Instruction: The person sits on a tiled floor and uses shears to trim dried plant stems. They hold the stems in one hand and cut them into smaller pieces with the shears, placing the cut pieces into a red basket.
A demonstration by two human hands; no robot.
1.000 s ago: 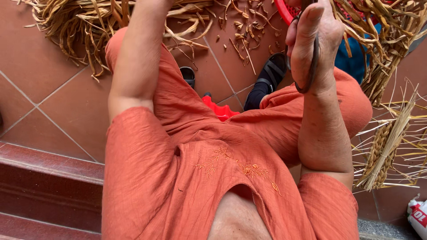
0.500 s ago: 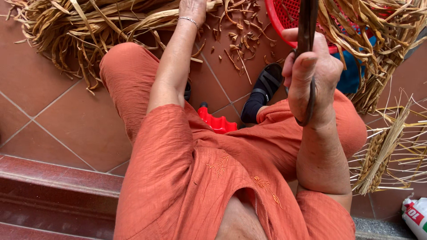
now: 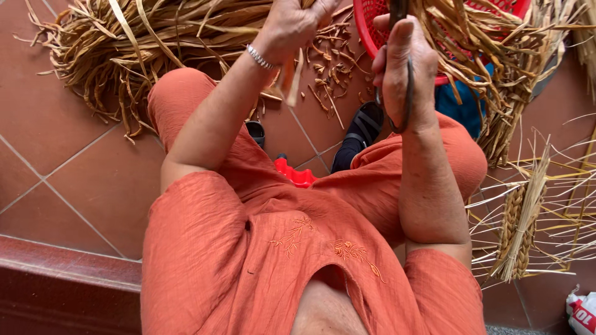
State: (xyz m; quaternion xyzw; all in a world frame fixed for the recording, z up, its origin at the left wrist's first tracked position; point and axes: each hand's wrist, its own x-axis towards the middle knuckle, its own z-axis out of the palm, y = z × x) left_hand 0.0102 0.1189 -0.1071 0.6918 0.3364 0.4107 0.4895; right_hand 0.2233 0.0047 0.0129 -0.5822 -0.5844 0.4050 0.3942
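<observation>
My right hand (image 3: 403,68) is closed around the dark metal handles of a pair of scissors (image 3: 405,93), raised in front of a red plastic basket (image 3: 372,25). My left hand (image 3: 295,25), with a silver bracelet at the wrist, grips a dry straw-coloured strip (image 3: 290,80) whose short ends hang down below the fist. Both hands are close together above my knees. The scissor blades run out of view at the top edge.
A big heap of dried plant strips (image 3: 143,43) lies on the terracotta tiles at upper left, with cut scraps (image 3: 329,68) between my feet. A braided straw piece (image 3: 518,229) lies at right. A red stool edge (image 3: 295,174) shows under me, a step (image 3: 62,285) at lower left.
My left hand has come back from the heap toward me, holding a strip. The view has tilted down, so both hands sit lower in frame. The right hand keeps its grip on the scissors.
</observation>
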